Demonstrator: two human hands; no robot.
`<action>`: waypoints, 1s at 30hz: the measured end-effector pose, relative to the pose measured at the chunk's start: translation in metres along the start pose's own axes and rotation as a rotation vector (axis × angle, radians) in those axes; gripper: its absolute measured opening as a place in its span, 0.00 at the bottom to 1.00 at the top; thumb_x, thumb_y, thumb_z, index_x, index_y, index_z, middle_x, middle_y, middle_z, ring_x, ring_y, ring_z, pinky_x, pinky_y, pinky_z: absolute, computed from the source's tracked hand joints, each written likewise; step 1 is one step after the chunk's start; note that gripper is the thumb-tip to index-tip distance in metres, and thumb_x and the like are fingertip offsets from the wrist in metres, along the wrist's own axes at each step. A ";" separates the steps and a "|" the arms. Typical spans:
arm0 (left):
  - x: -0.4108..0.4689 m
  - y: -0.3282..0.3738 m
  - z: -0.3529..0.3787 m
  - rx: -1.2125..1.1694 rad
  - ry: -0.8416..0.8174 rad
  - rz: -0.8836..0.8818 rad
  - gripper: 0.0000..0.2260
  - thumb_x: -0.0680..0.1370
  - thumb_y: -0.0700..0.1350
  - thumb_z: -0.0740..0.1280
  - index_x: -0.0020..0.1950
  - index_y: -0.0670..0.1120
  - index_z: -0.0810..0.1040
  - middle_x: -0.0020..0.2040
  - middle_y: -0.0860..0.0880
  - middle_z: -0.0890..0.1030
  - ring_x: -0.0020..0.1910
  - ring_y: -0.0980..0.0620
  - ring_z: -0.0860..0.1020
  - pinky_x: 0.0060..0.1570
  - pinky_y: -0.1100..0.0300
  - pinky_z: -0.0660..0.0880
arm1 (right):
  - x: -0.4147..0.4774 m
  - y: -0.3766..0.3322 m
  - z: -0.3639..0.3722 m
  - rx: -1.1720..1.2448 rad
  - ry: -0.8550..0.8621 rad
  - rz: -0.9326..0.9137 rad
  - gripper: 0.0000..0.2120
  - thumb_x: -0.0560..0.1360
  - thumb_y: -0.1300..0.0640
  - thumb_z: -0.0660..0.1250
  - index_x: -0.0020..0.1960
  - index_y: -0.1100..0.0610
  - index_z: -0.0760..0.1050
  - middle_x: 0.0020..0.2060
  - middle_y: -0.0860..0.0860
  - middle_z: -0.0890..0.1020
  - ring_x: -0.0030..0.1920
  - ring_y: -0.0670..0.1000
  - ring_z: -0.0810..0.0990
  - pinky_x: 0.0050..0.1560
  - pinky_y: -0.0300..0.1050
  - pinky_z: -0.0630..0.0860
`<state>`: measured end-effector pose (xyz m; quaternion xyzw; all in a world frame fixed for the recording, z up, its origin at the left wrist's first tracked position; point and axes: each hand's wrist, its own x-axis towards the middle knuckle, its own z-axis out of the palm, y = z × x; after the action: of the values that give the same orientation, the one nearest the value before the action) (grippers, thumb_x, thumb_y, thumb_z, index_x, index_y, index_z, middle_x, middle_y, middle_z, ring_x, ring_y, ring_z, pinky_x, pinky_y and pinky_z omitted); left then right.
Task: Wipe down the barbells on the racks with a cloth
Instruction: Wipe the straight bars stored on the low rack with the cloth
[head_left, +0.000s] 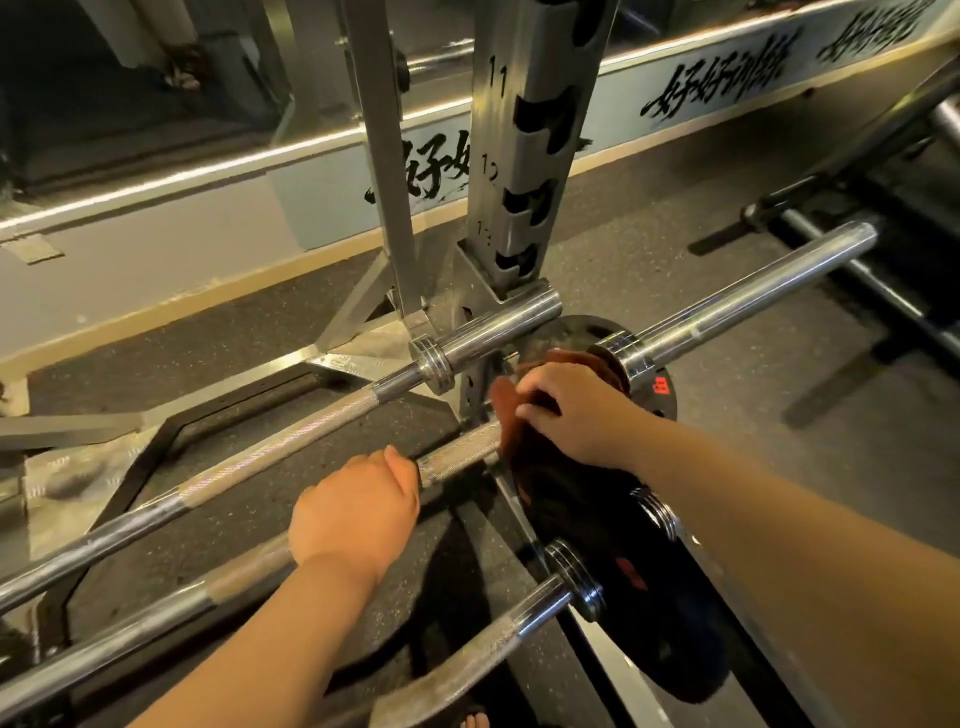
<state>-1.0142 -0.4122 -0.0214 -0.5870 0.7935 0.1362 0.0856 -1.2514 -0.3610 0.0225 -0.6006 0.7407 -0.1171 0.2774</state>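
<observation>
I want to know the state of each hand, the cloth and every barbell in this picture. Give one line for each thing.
left hand: grips the shaft of the middle barbell.
right hand: grips the cloth on the same bar, beside its collar.
cloth: reddish-brown, bunched over the bar.
middle barbell: held by both hands, sleeve bare.
far barbell: untouched, sleeve bare.
near barbell: untouched.

The room is dim and yellowish. A bright strip of light (171, 174) glows at the upper left. The shiny bars (753, 293) glare white. Dark shadows lie on the floor (649, 249). Straight lines bend near the edges. Everything looks a bit soft.
</observation>
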 end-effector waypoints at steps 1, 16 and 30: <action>0.000 0.000 0.000 0.005 -0.004 0.001 0.20 0.85 0.52 0.47 0.52 0.50 0.78 0.43 0.50 0.78 0.44 0.44 0.81 0.43 0.52 0.75 | -0.001 0.001 -0.004 0.040 -0.060 -0.028 0.09 0.83 0.56 0.65 0.60 0.55 0.80 0.54 0.47 0.81 0.56 0.45 0.76 0.63 0.41 0.68; -0.005 0.033 0.014 -0.156 0.158 0.033 0.16 0.85 0.52 0.48 0.55 0.50 0.75 0.48 0.52 0.74 0.52 0.45 0.79 0.50 0.50 0.69 | -0.015 0.041 -0.018 -0.110 0.063 -0.071 0.13 0.85 0.52 0.59 0.61 0.56 0.77 0.56 0.50 0.77 0.59 0.51 0.72 0.61 0.46 0.67; 0.020 0.089 0.016 -0.023 0.183 0.167 0.18 0.85 0.53 0.49 0.66 0.49 0.74 0.61 0.48 0.76 0.62 0.46 0.74 0.63 0.49 0.68 | 0.001 0.096 -0.023 -0.191 0.451 0.073 0.17 0.85 0.48 0.55 0.67 0.57 0.72 0.60 0.56 0.74 0.61 0.58 0.71 0.66 0.53 0.62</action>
<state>-1.1056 -0.4011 -0.0326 -0.5296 0.8426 0.0976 -0.0056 -1.3437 -0.3417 -0.0072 -0.5557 0.8127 -0.1677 0.0513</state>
